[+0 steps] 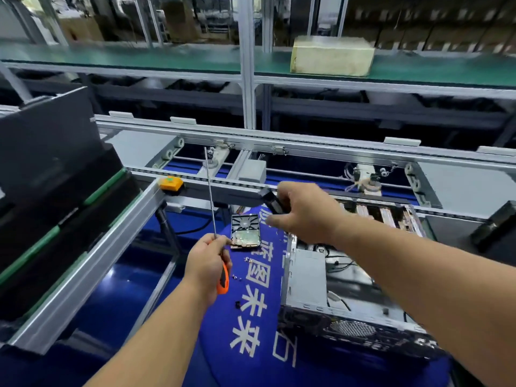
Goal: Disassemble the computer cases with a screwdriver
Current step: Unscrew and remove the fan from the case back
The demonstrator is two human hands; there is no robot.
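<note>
gripping screwdriver (214, 219) upright, l hand (208, 265); r hand (303, 213) holds black part (271, 201).

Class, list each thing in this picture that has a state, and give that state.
left hand: grips screwdriver
screwdriver: shaft pointing up
right hand: holds black part
black part: lifted
computer case: opened
hard drive: out, lying on mat
screws: loose on mat

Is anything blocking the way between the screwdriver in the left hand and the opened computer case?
Nothing visible. The left hand holds the screwdriver shaft-up to the left of the computer case; only loose screws lie on the blue mat between. The right hand holds a black part farther back.
</note>
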